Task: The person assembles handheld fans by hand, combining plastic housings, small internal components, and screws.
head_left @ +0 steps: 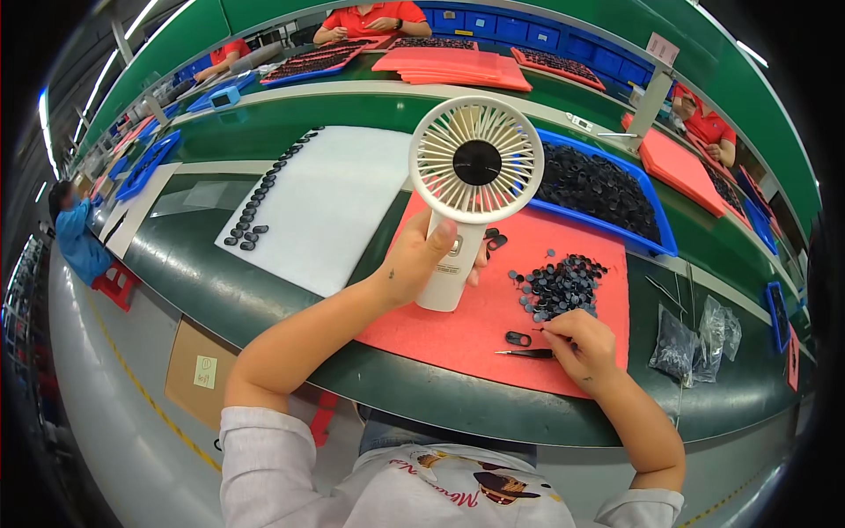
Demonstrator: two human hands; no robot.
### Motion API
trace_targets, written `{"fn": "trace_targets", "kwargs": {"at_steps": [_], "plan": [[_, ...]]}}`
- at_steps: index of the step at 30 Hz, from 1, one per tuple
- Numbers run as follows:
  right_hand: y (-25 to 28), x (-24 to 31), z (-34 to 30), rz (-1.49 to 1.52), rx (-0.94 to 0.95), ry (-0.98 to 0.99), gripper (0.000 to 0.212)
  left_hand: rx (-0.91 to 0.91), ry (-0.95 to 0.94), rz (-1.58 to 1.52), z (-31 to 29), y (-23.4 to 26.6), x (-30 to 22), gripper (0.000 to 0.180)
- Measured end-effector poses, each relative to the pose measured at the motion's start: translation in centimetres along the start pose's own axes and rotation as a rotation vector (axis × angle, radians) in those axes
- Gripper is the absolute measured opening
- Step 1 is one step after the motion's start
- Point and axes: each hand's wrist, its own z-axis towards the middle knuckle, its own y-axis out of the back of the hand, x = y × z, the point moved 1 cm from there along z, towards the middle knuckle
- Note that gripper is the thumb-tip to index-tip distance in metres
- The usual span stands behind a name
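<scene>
My left hand [421,251] is wrapped around the handle of a white handheld fan [437,289], which stands upright above the red foam mat [422,333]. Its round, ribbed head with a dark centre faces me. Low over the mat, my right hand [583,348] is closed, with black tweezers [528,354] at its fingers, their tips pointing left. By the thumb and forefinger shows a tiny dark bit, too small to name. Just left of these fingers lies a black oval part [518,338]. Beyond them spreads a pile of small dark discs [563,286].
A white foam sheet [339,202] carries a row of black oval parts [264,194] along its left edge. Behind the mat stands a blue tray [664,231] full of black parts. Clear plastic bags [676,345] lie at right. Co-workers in red [374,19] sit across the bench.
</scene>
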Motion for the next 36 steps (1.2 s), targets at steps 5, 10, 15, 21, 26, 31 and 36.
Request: {"fn": "trace_targets", "kwargs": {"at_steps": [5,10,15,21,26,31,36], "plan": [[0.2,-0.1,0.0,-0.010,0.036,-0.026,0.015,-0.067,0.091,0.149,-0.1,-0.9,-0.6,0.039],[0.0,-0.1,-0.1,-0.001,0.006,-0.028,0.016,-0.080,0.131,0.205,-0.2,-1.5,-0.4,0.036],[0.1,-0.2,-0.2,0.006,0.015,0.000,0.016,-0.138,-0.234,1.057,-0.2,-1.9,-0.7,0.039],[0.5,0.3,0.2,0.009,0.061,-0.021,0.015,-0.172,-0.905,1.706,0.3,-0.2,-1.3,0.043],[0.3,0.0,-0.1,0.027,0.048,-0.035,0.016,-0.225,-0.868,1.625,0.3,0.3,-1.4,0.043],[0.1,-0.2,0.1,0.022,0.044,-0.016,0.017,-0.264,-0.279,1.263,0.0,-1.0,-1.8,0.043],[0.4,0.0,0.0,0.006,0.060,-0.025,0.015,-0.252,0.049,0.754,0.3,-1.2,-1.9,0.043]]}}
